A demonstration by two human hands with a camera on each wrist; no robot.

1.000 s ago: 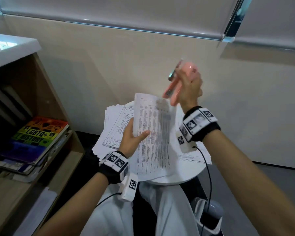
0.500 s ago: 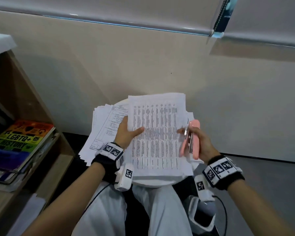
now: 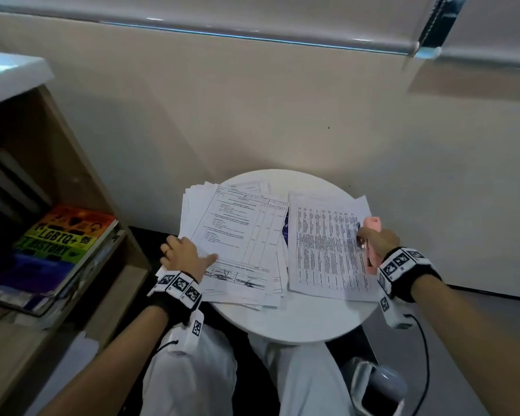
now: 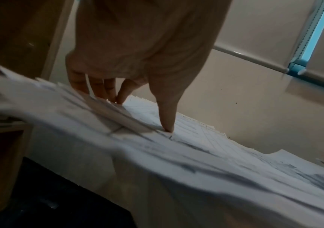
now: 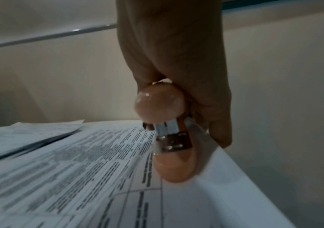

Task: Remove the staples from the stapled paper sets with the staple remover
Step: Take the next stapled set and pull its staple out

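- Round white table (image 3: 297, 328), low centre of the head view, bearing two lots of printed paper.
- Stack of paper sets (image 3: 234, 235) on the table's 9 o'clock half; long axis running roughly 6 to 12 o'clock, tilted a little toward 1 o'clock.
- Left hand (image 3: 182, 255) at the stack's 8 o'clock corner: thumb laid flat on the top sheet, fingers curled over the stack's edge (image 4: 98, 91) in the left wrist view.
- Single paper set (image 3: 327, 247) flat on the table's 3 o'clock half, just beside the stack, long axis 6 to 12 o'clock.
- Pink staple remover (image 3: 371, 235) at that set's 3 o'clock edge, long axis near 6 to 12 o'clock; metal jaw end (image 5: 173, 138) over the sheet's margin.
- Right hand (image 3: 377, 243) wrapped closed round the remover, fingertips touching the paper edge.
- Wooden shelf (image 3: 72, 223) at 9 o'clock, holding a rainbow-covered book (image 3: 63, 238).
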